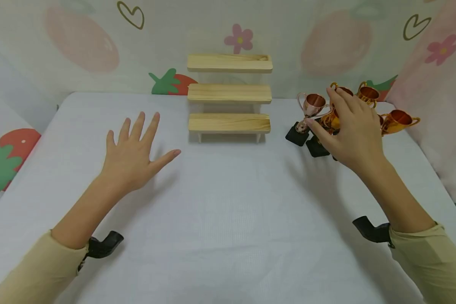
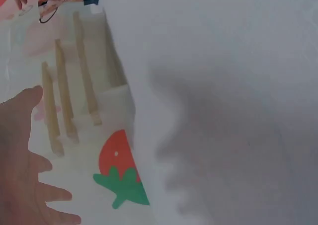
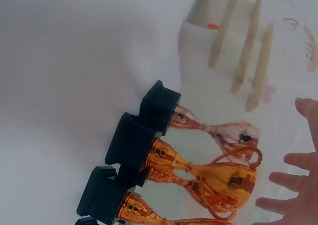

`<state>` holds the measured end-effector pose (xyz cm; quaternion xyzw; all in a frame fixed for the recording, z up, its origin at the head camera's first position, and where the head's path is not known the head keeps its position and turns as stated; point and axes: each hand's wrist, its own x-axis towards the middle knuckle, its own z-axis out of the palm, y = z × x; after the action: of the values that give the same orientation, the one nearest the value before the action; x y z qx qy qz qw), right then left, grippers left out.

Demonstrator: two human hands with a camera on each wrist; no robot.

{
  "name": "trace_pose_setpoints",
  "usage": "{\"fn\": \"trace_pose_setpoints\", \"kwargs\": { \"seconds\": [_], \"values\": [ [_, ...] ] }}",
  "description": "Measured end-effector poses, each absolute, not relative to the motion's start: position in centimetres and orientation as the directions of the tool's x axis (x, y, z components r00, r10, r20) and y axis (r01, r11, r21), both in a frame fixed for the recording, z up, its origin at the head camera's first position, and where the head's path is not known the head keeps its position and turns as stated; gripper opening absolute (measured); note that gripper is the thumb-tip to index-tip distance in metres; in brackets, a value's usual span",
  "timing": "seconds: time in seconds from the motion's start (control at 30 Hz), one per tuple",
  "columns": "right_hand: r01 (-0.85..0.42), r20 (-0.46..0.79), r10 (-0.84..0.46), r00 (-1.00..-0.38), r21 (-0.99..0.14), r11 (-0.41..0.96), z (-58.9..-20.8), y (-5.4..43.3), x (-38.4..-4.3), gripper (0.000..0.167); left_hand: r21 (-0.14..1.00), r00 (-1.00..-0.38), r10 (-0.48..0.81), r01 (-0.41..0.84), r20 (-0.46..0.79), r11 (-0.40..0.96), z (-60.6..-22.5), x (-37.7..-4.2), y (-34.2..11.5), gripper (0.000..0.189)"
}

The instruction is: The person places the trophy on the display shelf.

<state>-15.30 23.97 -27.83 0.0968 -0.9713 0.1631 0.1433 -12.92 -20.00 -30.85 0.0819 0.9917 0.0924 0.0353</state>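
Observation:
My left hand (image 1: 128,158) hovers over the white table with its fingers spread, holding nothing. Its shadow falls on the cloth beside it. On the right, my right hand (image 1: 356,133) is held over a cluster of small trophy cups, fingers extended. In the right wrist view those fingers are apart from the cups. A rose-coloured trophy (image 1: 312,105) stands at the cluster's left edge on a black square base. Shiny orange-gold trophies, among them a gold trophy (image 1: 398,121) at the right, stand close together. My right hand partly hides them in the head view.
A three-tier wooden shelf (image 1: 229,123) stands at the back middle of the table, its planks bare. Behind it hangs a backdrop (image 1: 281,25) printed with strawberries, flowers and hearts. White cloth covers the table (image 1: 228,202). A black device (image 1: 105,245) sits at each sleeve cuff.

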Motion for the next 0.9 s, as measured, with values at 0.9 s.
{"fn": "trace_pose_setpoints", "kwargs": {
  "seconds": [0.9],
  "values": [
    [-0.192,0.280,-0.080,-0.957,-0.403,0.895,-27.6,22.7,-19.0,0.072,0.826,-0.998,0.045,0.068,0.052,0.560,-33.6,-17.1,-16.9,0.062]
  ]
}}
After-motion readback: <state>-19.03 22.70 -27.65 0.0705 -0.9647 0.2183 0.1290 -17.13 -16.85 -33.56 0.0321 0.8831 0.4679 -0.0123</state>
